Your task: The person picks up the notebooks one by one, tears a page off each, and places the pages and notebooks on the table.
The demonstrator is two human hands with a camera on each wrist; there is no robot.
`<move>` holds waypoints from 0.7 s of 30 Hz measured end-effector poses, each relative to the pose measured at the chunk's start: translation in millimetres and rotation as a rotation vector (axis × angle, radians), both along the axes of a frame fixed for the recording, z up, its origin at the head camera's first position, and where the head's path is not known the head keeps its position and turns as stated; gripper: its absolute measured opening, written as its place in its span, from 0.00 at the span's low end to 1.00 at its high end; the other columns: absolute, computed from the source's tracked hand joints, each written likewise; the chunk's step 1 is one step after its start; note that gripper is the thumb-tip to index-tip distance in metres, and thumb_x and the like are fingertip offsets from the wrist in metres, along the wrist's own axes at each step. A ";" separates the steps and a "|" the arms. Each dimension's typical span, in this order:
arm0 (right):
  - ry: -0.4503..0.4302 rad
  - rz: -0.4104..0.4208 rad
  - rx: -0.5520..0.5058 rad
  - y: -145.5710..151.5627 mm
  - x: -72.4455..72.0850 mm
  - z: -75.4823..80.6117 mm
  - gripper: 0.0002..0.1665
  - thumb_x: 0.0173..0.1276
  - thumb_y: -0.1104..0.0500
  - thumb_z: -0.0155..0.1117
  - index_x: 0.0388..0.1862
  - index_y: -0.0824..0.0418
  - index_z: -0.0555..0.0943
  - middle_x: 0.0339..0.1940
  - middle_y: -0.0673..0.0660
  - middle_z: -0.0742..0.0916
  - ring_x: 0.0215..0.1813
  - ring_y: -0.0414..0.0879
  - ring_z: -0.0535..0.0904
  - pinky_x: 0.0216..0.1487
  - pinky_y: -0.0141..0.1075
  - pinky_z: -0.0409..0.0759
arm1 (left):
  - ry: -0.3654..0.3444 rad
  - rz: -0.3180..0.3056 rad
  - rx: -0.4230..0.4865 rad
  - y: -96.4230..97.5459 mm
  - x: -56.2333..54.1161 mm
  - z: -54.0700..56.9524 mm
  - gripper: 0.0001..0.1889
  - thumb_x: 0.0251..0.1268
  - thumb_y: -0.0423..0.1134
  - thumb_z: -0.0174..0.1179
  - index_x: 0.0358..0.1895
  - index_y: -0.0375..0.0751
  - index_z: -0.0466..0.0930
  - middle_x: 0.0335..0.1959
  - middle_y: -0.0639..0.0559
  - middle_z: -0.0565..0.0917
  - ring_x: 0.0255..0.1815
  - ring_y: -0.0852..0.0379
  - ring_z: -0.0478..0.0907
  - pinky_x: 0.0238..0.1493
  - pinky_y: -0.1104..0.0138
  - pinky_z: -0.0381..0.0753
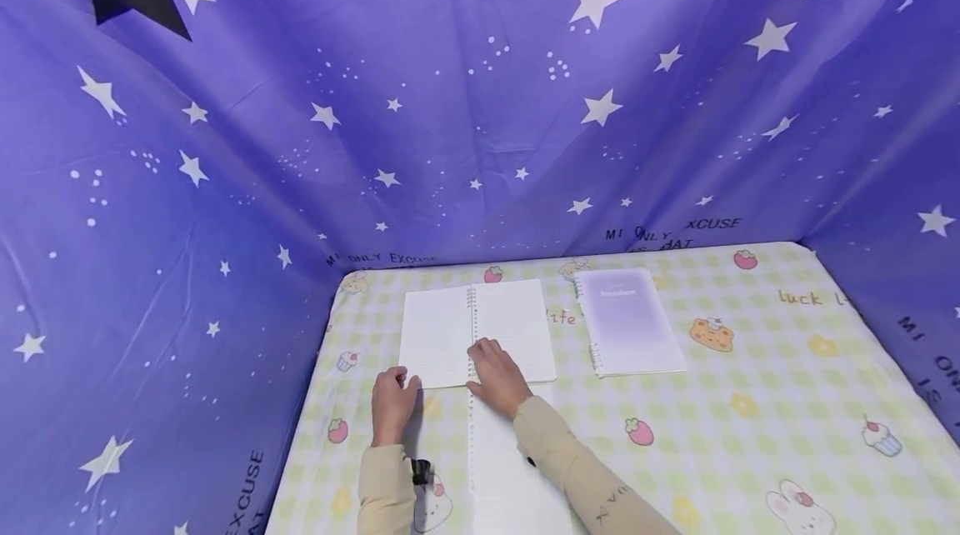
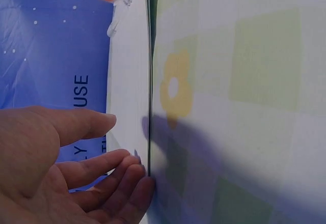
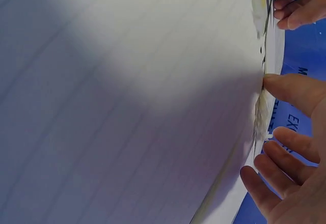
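An open spiral notebook [image 1: 437, 331] with white lined pages lies toward the back left of the table. At its lower left corner is my left hand [image 1: 393, 403]. In the left wrist view, the fingertips [image 2: 133, 175] of that hand rest at the page edge, with the thumb apart from them. My right hand [image 1: 497, 375] lies over the lower part of the spiral binding [image 1: 472, 322] and the right page, fingers loosely spread. In the right wrist view, its thumb [image 3: 288, 87] touches the near edge. Another lined page [image 1: 510, 460] with binding holes extends from below the notebook toward me.
A closed purple spiral notebook [image 1: 633, 322] lies to the right. The table wears a green-and-white checked cloth [image 1: 750, 452] with cartoon prints. Purple star-patterned curtains [image 1: 480, 102] stand at the back and both sides.
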State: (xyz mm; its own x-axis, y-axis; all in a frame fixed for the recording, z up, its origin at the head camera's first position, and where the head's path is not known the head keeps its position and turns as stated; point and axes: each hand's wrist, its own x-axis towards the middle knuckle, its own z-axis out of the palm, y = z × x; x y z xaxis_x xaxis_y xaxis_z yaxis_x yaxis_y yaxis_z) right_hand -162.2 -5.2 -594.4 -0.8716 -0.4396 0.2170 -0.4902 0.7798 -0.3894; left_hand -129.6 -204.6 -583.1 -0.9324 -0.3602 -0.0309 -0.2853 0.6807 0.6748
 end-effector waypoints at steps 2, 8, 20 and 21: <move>0.000 0.008 0.012 -2.7 -0.8 0.2 0.29 0.55 0.54 0.78 0.52 0.64 0.79 0.52 0.58 0.81 0.55 0.51 0.76 0.56 0.41 0.79 | 0.008 -0.004 0.008 0.5 -0.1 -0.4 0.16 0.60 0.34 0.63 0.48 0.25 0.82 0.35 0.40 0.80 0.38 0.45 0.76 0.48 0.49 0.78; -0.006 0.007 0.055 -9.0 -1.1 4.2 0.30 0.55 0.53 0.78 0.53 0.63 0.79 0.52 0.57 0.80 0.54 0.50 0.75 0.53 0.40 0.79 | 0.012 -0.013 0.012 1.1 -1.2 -0.4 0.15 0.60 0.34 0.64 0.47 0.26 0.83 0.34 0.43 0.80 0.37 0.47 0.76 0.47 0.50 0.78; -0.037 -0.005 0.135 -14.8 1.0 1.8 0.29 0.59 0.51 0.75 0.55 0.64 0.79 0.53 0.58 0.81 0.55 0.51 0.76 0.55 0.43 0.78 | -0.001 0.021 0.054 -2.6 -1.5 -3.4 0.14 0.62 0.34 0.63 0.47 0.27 0.83 0.34 0.43 0.81 0.36 0.49 0.77 0.44 0.54 0.79; -0.048 -0.005 0.123 -15.1 1.3 1.3 0.28 0.60 0.51 0.75 0.55 0.64 0.79 0.53 0.58 0.81 0.55 0.51 0.76 0.56 0.43 0.78 | 0.001 0.025 0.050 -3.5 -1.8 -3.8 0.14 0.62 0.34 0.63 0.47 0.27 0.83 0.34 0.43 0.81 0.36 0.49 0.76 0.44 0.54 0.79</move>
